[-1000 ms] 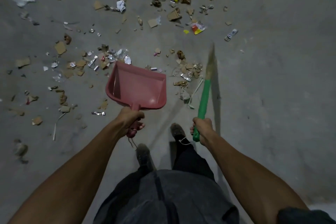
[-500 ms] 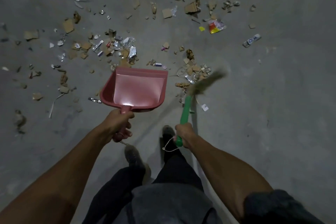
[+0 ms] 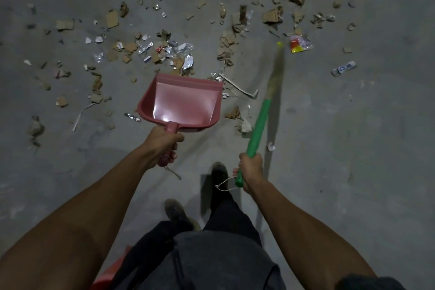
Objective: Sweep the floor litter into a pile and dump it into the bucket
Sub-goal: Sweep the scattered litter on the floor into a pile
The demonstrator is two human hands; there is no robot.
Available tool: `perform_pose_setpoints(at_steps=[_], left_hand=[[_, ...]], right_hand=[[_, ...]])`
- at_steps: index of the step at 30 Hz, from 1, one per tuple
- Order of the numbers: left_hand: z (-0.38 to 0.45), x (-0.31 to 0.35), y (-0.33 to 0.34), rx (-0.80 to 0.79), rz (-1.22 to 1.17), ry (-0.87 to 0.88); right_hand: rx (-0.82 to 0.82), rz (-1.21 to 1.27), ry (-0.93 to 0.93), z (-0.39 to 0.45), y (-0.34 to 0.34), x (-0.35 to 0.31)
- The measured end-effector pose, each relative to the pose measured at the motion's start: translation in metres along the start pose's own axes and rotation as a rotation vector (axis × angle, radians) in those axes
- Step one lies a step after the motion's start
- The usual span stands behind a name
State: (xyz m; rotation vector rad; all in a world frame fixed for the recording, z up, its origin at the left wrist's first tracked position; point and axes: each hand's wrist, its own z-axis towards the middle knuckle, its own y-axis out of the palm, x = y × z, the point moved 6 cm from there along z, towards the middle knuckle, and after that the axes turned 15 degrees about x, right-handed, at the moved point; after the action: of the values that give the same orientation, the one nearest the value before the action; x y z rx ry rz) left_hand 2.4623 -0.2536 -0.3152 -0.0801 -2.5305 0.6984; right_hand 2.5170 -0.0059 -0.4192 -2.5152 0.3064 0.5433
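Litter of cardboard scraps and foil (image 3: pixel 174 54) lies upper-centre, beyond the pink plastic dustpan (image 3: pixel 183 101) clutched by the left hand (image 3: pixel 162 146); the right hand (image 3: pixel 250 169) clasps the green-handled broom (image 3: pixel 259 122), angled toward upper right.

The dustpan (image 3: pixel 182 103) is pink, the broom (image 3: pixel 259 124) handle green, the floor (image 3: pixel 353 148) grey, the litter (image 3: pixel 164 51) mostly brown and silver.
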Motion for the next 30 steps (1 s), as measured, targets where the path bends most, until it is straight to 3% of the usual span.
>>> perform_pose_setpoints(at_steps=[7,13,20,25,30], left_hand=[[-0.002,-0.01,-0.012,0.044,0.002,-0.012],[0.003,-0.037,-0.02,0.083,-0.024,-0.059],[0.009,-0.068,-0.037,0.159,-0.103,-0.112],[0.007,-0.087,-0.041,0.2,-0.195,-0.168],[-0.001,-0.107,-0.041,0.198,-0.28,-0.23]], right_hand=[[0.148,0.123,0.299,-0.045,-0.004,0.06],[-0.026,0.051,0.326,-0.05,0.04,0.06],[-0.252,-0.233,0.039,-0.039,0.098,-0.001],[-0.287,-0.358,-0.188,-0.017,0.081,-0.048],[-0.242,-0.293,-0.246,-0.031,0.049,-0.019]])
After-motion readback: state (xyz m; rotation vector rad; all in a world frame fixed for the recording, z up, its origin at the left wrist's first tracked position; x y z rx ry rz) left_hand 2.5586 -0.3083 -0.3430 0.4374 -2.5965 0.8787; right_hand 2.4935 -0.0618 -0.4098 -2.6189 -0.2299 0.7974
